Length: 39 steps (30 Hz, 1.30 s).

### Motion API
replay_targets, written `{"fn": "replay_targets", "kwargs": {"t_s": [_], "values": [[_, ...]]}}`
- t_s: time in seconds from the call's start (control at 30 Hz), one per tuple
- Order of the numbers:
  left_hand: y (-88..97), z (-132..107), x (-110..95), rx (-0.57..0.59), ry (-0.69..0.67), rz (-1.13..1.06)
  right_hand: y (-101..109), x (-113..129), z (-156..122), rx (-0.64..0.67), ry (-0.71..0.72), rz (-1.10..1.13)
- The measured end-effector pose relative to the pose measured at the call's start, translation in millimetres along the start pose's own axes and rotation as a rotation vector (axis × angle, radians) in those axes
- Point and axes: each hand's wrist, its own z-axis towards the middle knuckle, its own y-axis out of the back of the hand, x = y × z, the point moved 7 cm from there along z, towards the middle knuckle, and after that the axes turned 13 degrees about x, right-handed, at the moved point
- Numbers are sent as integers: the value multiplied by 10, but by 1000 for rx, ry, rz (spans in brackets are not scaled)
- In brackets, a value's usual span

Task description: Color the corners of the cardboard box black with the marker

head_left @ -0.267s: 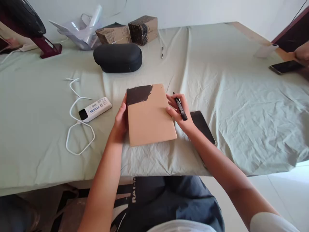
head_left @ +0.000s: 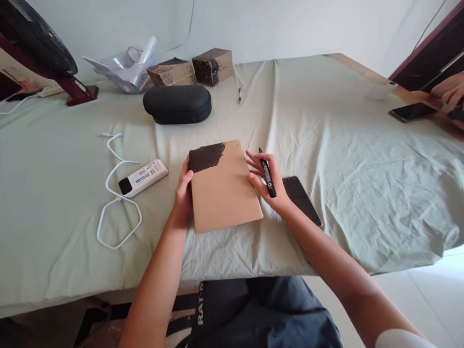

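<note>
Here, the card lies flat on the cloth, between the two hands. The left hand grips its left edge, thumb on top. The right hand pinches a marker, and its free fingers touch the card's right edge. The card looks thin, light and stiff, so it should lift easily by its side edges. It may slide on the soft cloth. The black patch, just past the left thumb, could smudge, so keep off it. A phone lies just right of the right hand. A power bank sits left of the left hand. A case lies farther off.
</note>
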Motion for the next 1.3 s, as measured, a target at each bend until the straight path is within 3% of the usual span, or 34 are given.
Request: {"fn": "replay_targets", "kwargs": {"t_s": [0.33, 0.57, 0.63, 0.77, 0.87, 1.0, 1.07, 1.17, 1.3], "values": [[117, 82, 48, -89, -77, 82, 226, 9, 9, -152, 51, -123], [518, 146, -143, -206, -251, 216, 489, -64, 34, -186, -192, -124], [530, 139, -158, -196, -240, 209, 515, -33, 40, -109, -220, -150], [329, 95, -80, -120, -63, 161, 416, 77, 50, 238, -193, 54], [227, 50, -79, -157, 21, 100, 448, 107, 45, 254, -211, 125], [184, 28, -141, -164, 56, 8, 485, -1, 16, 142, -428, -367], [155, 19, -183, -129, 48, 1, 382, -67, -10, 235, -533, -607], [121, -15, -209, -104, 64, 15, 221, -148, -51, 382, -603, -756], [92, -36, -199, -76, 106, 44, 161, -218, -69, 422, -654, -888]]}}
